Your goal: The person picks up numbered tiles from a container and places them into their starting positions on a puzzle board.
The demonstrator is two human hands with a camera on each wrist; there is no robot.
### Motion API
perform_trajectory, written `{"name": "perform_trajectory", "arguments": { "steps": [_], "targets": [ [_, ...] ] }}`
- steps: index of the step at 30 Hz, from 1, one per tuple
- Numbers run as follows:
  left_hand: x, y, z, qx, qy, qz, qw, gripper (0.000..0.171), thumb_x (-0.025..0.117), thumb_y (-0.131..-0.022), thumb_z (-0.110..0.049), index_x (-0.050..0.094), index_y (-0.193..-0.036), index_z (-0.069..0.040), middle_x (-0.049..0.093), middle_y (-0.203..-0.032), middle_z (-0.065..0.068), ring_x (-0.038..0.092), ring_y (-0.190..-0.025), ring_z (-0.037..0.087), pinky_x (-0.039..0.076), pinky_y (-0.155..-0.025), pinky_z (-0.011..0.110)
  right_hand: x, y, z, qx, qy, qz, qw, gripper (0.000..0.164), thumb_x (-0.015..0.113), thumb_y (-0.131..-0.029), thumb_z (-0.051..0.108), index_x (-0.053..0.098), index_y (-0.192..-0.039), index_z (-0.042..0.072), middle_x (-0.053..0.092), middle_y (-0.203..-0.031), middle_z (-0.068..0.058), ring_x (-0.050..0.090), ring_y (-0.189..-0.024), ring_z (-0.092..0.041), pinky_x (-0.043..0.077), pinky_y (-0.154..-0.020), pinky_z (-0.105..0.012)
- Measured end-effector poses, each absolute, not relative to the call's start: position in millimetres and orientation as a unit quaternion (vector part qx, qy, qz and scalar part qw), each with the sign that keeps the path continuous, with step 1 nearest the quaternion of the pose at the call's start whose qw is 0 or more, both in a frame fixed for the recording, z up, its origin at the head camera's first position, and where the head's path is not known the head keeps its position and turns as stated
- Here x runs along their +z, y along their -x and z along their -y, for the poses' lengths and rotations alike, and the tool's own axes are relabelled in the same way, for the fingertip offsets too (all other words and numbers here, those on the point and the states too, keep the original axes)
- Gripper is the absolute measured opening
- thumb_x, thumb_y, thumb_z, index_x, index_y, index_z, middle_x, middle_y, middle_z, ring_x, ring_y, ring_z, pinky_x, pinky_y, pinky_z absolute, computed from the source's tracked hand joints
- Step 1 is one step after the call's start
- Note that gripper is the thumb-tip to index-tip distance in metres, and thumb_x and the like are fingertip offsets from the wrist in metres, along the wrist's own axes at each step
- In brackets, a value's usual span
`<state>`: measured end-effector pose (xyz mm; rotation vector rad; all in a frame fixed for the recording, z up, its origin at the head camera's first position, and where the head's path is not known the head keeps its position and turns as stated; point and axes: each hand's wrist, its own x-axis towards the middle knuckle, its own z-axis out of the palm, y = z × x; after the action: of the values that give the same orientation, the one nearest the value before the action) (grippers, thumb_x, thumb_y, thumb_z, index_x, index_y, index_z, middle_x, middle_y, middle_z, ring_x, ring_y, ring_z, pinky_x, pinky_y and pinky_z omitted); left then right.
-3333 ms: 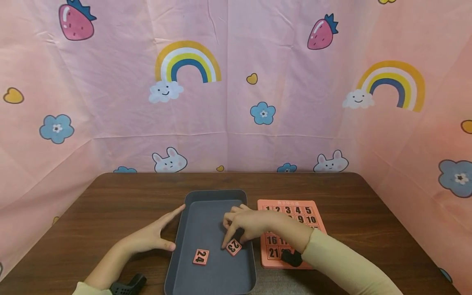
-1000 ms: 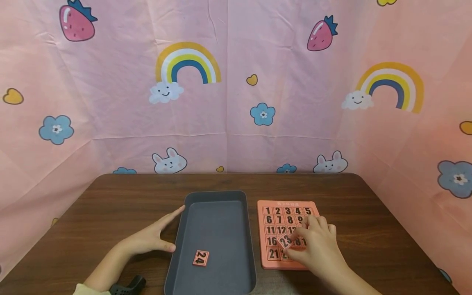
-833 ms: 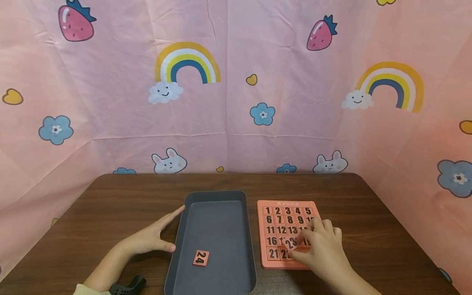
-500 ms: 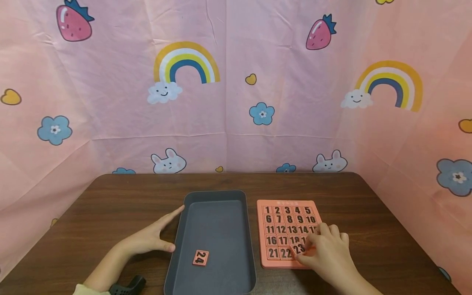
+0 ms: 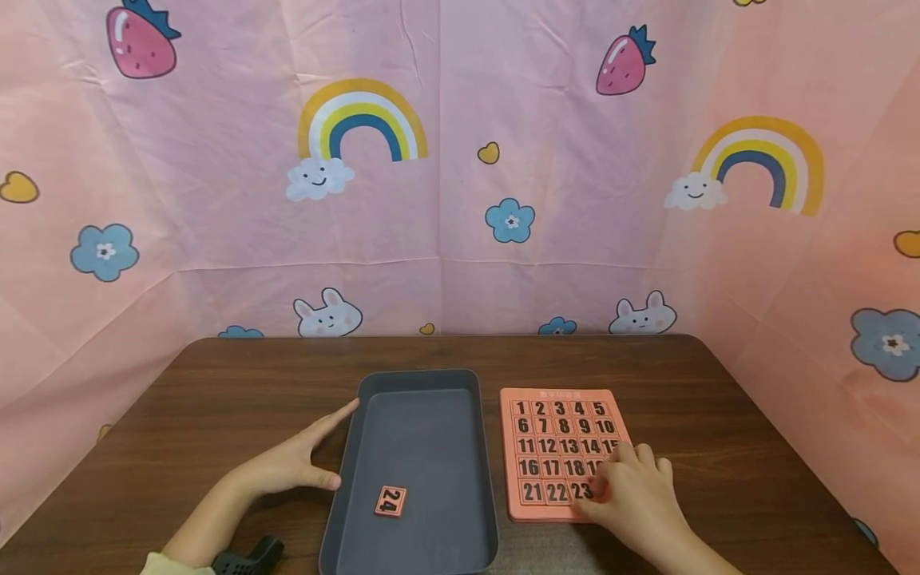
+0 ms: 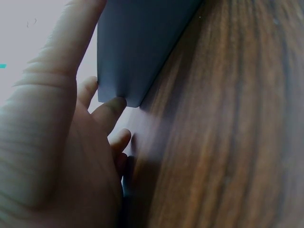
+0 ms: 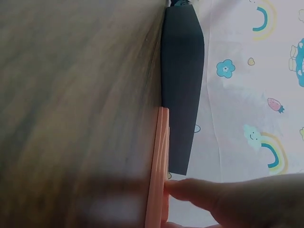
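Observation:
A coral number board point(image 5: 508, 479) lies right of a dark grey tray point(image 5: 431, 439), its number tiles in ordered rows. My right hand point(image 5: 632, 495) is over the board's lower right corner, thumb and forefinger at the 23 tile point(image 5: 580, 490), which sits level beside 22 in the bottom row. My hand hides the spots right of it. In the right wrist view the thumb point(image 7: 194, 192) touches the board's edge side. Inside the tray lies the 24 tile point(image 5: 390, 501), turned sideways. My left hand point(image 5: 287, 461) rests along the tray's left wall, fingers spread and fairly straight.
The dark wooden table point(image 5: 251, 383) carries both tray and board. A black wrist strap point(image 5: 247, 557) is on the left forearm. Behind and at both sides hangs a pink cloth point(image 5: 460, 295) with rainbows, strawberries and flowers.
My right hand took the 23 tile from the tray, carried it right over the board, turned it upright and lowered it beside 22. The left hand and the 24 tile stayed put.

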<state>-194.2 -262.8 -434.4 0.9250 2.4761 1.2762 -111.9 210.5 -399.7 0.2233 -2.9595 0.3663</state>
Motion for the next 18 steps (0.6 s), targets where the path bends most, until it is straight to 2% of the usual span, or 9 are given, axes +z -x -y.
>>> {"name": "perform_trajectory", "arguments": {
  "steps": [6, 13, 18],
  "targets": [
    [-433, 193, 262, 0.443, -0.313, -0.833, 0.108, 0.104, 0.078, -0.08, -0.036, 0.009, -0.155, -0.016, 0.01, -0.156, 0.023, 0.008, -0.135, 0.053, 0.015, -0.089, 0.08, -400, 113, -211, 0.108, -0.084, 0.988, 0.075, 0.038, 0.081, -0.066, 0.051, 0.053, -0.057, 0.027, 0.041, -0.081, 0.003, 0.037, -0.082, -0.023, 0.026, -0.069, -0.043],
    [-434, 193, 262, 0.442, -0.313, -0.834, 0.105, 0.103, 0.078, -0.08, -0.036, 0.01, -0.155, -0.016, 0.011, -0.156, 0.023, 0.009, -0.135, 0.053, 0.016, -0.089, 0.08, -386, 111, -194, 0.104, -0.111, 0.98, 0.129, 0.031, 0.082, -0.067, 0.049, 0.062, -0.067, 0.025, 0.042, -0.083, 0.002, 0.037, -0.081, -0.023, 0.025, -0.067, -0.041],
    [-433, 193, 262, 0.438, -0.311, -0.837, 0.103, 0.104, 0.079, -0.079, -0.034, 0.01, -0.155, -0.017, 0.012, -0.156, 0.022, 0.01, -0.135, 0.052, 0.016, -0.089, 0.08, -382, 111, -172, 0.122, -0.135, 0.968, 0.17, 0.029, 0.083, -0.066, 0.047, 0.064, -0.069, 0.027, 0.042, -0.082, 0.004, 0.041, -0.084, -0.023, 0.026, -0.067, -0.041]
  ]
}}
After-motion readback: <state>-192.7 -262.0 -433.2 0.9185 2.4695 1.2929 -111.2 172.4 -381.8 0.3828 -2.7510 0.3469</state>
